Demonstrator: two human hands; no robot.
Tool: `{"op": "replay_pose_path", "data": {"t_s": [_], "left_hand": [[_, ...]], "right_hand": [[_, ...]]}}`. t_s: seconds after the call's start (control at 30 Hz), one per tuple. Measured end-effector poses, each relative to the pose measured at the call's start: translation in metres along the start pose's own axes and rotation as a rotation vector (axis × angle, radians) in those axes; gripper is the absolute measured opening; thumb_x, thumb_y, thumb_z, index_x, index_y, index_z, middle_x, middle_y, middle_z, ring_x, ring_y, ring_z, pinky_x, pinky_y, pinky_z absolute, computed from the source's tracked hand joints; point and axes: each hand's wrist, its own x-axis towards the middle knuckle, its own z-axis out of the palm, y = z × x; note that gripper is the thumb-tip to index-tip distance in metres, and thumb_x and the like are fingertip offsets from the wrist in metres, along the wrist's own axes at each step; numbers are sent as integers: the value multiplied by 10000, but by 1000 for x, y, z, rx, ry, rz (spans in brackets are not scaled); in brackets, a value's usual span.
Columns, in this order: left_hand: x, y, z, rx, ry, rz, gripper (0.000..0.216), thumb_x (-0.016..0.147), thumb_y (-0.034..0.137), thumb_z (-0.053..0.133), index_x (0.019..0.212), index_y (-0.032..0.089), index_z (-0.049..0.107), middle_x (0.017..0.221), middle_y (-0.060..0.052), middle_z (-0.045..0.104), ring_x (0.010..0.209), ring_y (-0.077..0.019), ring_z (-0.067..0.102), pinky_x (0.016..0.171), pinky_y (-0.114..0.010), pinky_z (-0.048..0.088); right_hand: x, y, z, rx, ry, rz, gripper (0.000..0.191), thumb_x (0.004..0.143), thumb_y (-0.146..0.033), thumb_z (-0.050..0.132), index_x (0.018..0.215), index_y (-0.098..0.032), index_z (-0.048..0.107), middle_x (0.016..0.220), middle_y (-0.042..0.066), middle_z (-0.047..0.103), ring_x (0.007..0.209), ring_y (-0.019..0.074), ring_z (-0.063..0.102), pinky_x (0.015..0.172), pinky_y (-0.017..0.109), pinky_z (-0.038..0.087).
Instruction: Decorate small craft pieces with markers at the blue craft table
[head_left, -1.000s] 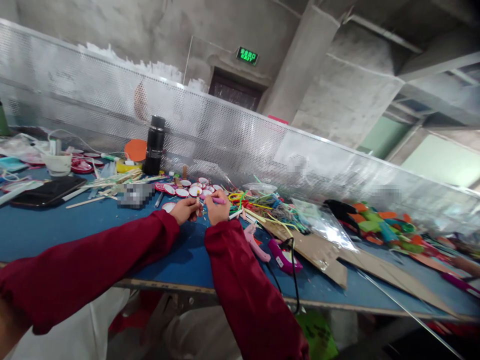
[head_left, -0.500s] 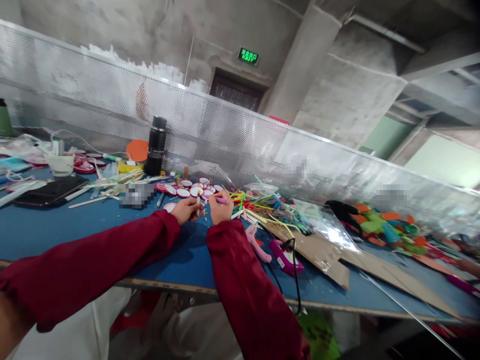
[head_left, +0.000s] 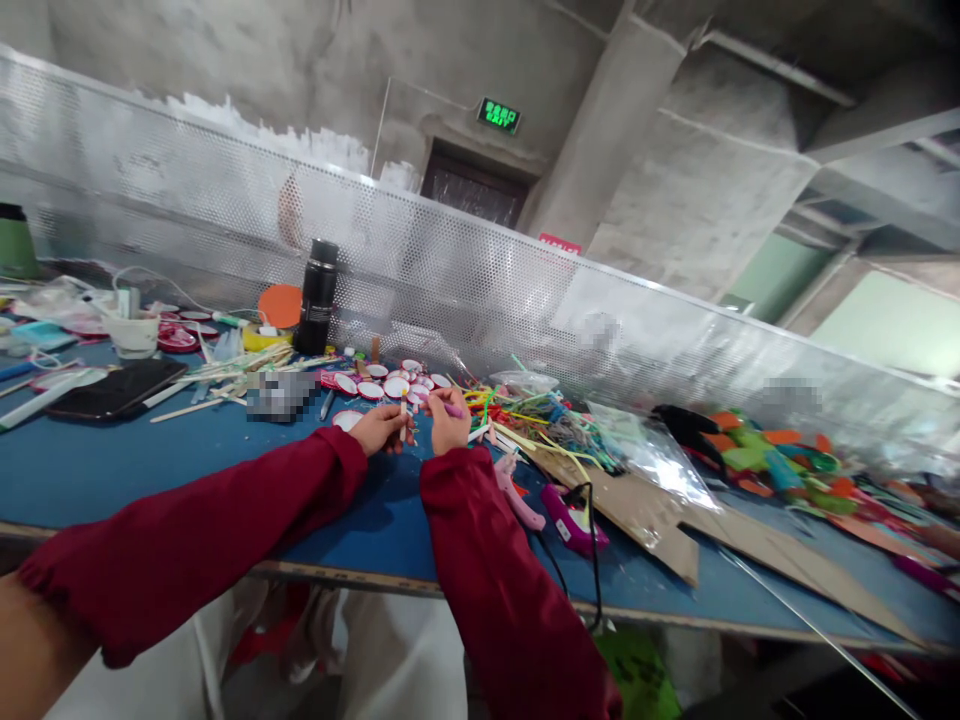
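Both my arms, in dark red sleeves, reach forward over the blue table (head_left: 90, 470). My left hand (head_left: 379, 428) pinches a short pale wooden stick (head_left: 403, 412) held upright. My right hand (head_left: 448, 425) is closed round a pink pen-like stick (head_left: 452, 409) that points right, close beside the wooden stick. Just beyond my hands lie several small round red-and-white discs (head_left: 382, 384) and a tangle of coloured pipe cleaners (head_left: 525, 412).
A pink glue gun (head_left: 571, 512) with a black cable and pink scissors (head_left: 514, 488) lie right of my right arm. Cardboard sheets (head_left: 660, 510), a plastic bag and coloured foam pieces (head_left: 757, 455) spread right. A black bottle (head_left: 316, 296), a dark tablet (head_left: 112, 388) and wooden sticks lie left. A perforated metal screen (head_left: 480, 290) backs the table.
My hands stay together on the stick and pink pen with only slight finger movement. The view has shifted a little, so everything sits slightly lower and to the right.
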Motion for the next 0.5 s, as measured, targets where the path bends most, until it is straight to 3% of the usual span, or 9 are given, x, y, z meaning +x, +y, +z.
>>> {"op": "replay_pose_path", "data": {"t_s": [0.5], "left_hand": [[3,-3,-1,8,-27,-15,278,793,434,596,774,160,552,600,-15,653,395,-108,527,401,-224,346]], "right_hand": [[3,11,-2,-169,-56,-92,149,715,-315,580,638,-193,543,553,-37,589,548,127,520,576,251,417]]}}
